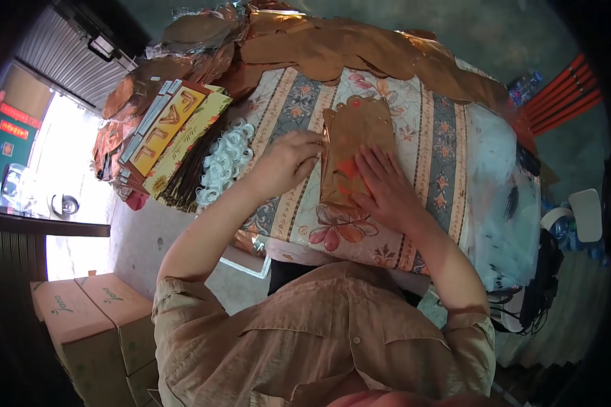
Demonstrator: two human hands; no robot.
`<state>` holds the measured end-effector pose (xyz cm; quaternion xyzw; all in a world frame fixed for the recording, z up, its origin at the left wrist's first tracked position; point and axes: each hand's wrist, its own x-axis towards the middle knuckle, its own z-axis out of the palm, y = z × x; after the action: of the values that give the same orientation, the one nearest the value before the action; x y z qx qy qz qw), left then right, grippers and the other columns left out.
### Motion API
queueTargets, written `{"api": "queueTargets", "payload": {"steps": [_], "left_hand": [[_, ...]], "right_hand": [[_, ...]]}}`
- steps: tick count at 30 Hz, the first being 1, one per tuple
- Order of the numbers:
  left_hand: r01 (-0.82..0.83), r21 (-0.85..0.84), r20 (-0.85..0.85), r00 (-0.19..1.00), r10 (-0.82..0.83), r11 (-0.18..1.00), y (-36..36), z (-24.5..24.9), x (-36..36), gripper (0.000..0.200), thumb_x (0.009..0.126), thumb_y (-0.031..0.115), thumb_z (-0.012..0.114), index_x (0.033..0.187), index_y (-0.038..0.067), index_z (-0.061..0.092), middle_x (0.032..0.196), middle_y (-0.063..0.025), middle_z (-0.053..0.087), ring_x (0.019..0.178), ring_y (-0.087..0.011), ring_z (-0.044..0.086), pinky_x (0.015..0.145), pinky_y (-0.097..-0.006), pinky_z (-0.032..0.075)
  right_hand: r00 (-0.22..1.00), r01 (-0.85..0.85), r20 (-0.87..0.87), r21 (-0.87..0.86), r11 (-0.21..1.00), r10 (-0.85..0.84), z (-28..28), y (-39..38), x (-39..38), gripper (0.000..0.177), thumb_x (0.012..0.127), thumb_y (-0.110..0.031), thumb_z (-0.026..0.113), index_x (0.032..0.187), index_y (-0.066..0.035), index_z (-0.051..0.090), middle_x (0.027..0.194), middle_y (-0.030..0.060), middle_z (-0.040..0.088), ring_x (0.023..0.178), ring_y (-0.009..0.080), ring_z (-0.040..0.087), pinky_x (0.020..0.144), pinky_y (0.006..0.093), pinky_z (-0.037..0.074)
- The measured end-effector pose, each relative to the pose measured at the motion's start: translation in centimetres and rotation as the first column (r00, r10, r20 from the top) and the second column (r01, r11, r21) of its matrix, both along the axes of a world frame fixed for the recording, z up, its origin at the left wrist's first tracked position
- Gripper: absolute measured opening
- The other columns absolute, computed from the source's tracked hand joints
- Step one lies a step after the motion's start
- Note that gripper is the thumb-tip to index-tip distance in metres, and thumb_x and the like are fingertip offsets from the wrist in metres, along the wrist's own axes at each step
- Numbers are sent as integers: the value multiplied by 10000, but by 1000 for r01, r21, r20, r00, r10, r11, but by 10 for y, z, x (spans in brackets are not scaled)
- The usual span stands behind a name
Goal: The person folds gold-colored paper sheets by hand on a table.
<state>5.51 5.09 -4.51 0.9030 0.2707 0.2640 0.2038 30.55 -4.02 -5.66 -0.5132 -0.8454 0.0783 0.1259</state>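
Observation:
A folded brown foil balloon (pixel 358 129), flat and shiny at its edges, lies on the patterned cloth in front of me. My left hand (pixel 293 157) is curled at its left edge, with fingertips pinched on the foil there. On the lower right part of the foil rests my right hand (pixel 385 183), palm down with fingers stretched out. An orange glow shows on the foil beside the right fingers. Left of my left hand sit a heap of white coiled ribbons (pixel 225 157) and a stack of printed FALL packets (pixel 173 139).
More flat brown foil balloons (pixel 332 51) line the table's far edge. Clear plastic bags (pixel 499 197) lie along the right side of the patterned cloth (pixel 438 139). Cardboard boxes (pixel 91 305) stand on the floor at lower left, and red poles (pixel 563 98) at right.

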Motion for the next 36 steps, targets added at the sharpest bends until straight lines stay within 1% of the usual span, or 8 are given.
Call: {"api": "queueTargets", "payload": {"steps": [9, 13, 16, 18, 21, 27, 33, 36], "left_hand": [[108, 124, -143, 986, -90, 986, 8, 2, 9, 294, 794, 75, 628, 1078, 5, 605, 1153, -141, 592, 1159, -324, 519, 1009, -421, 382], [91, 24, -102, 991, -88, 996, 14, -3, 8, 286, 806, 74, 617, 1086, 15, 597, 1113, -140, 601, 1133, -324, 530, 1002, -411, 382], [-9, -143, -62, 998, 0, 990, 11, 4, 17, 379, 810, 115, 650, 1163, 22, 547, 1107, -146, 609, 1120, -336, 536, 1000, -425, 376], [-190, -221, -19, 981, 191, 957, -2, 8, 27, 591, 803, 249, 689, 1281, 17, 429, 1091, -178, 625, 1093, -353, 571, 1071, -505, 298], [-227, -167, -62, 974, 219, 960, -7, 2, 30, 756, 783, 274, 713, 1364, 9, 308, 1117, -207, 617, 1103, -376, 570, 1084, -511, 286], [-240, -137, -88, 969, 229, 961, -14, -1, 27, 774, 776, 246, 734, 1388, 35, 309, 1220, -220, 556, 1192, -376, 503, 1105, -500, 279], [-243, -128, -99, 968, 232, 962, -16, -6, 26, 745, 796, 242, 723, 1389, 41, 318, 1193, -218, 563, 1182, -379, 506, 1108, -503, 277], [-249, -136, -132, 964, 231, 959, -17, -3, 26, 713, 794, 235, 708, 1360, 7, 340, 1235, -219, 550, 1202, -361, 506, 1105, -511, 271]], "right_hand": [[1000, -16, 7, 40, 999, 16, -6, 1, 1, 692, 927, -440, 515, 1423, 15, 357, 1501, 199, 315, 1417, 338, 254, 1164, 488, 155], [999, -14, 32, -1, 1000, 14, -1, 1, 0, 694, 934, -418, 495, 1450, 7, 308, 1518, 190, 287, 1431, 331, 220, 1171, 481, 137], [998, -8, 63, -34, 999, 10, 2, 2, -1, 698, 938, -394, 485, 1470, 2, 269, 1529, 182, 267, 1443, 327, 190, 1174, 479, 128], [997, -3, 73, -52, 999, 6, 4, 1, -2, 695, 938, -397, 482, 1468, 1, 273, 1526, 182, 273, 1442, 329, 192, 1172, 481, 130], [996, -8, 91, -45, 999, 12, 6, 1, -3, 690, 940, -395, 483, 1467, -1, 277, 1522, 183, 277, 1440, 329, 198, 1171, 483, 133], [996, -16, 84, -50, 999, 20, 5, 2, -2, 706, 939, -402, 493, 1471, 1, 262, 1534, 190, 249, 1441, 333, 193, 1173, 475, 125], [1000, -10, -30, -78, 997, 8, -2, 5, 10, 736, 935, -390, 515, 1486, -2, 219, 1546, 199, 217, 1457, 333, 145, 1182, 447, 99], [982, -28, -188, -97, 995, 10, -1, 7, 24, 739, 928, -360, 537, 1491, -11, 210, 1549, 191, 216, 1460, 334, 129, 1180, 463, 89]]}}
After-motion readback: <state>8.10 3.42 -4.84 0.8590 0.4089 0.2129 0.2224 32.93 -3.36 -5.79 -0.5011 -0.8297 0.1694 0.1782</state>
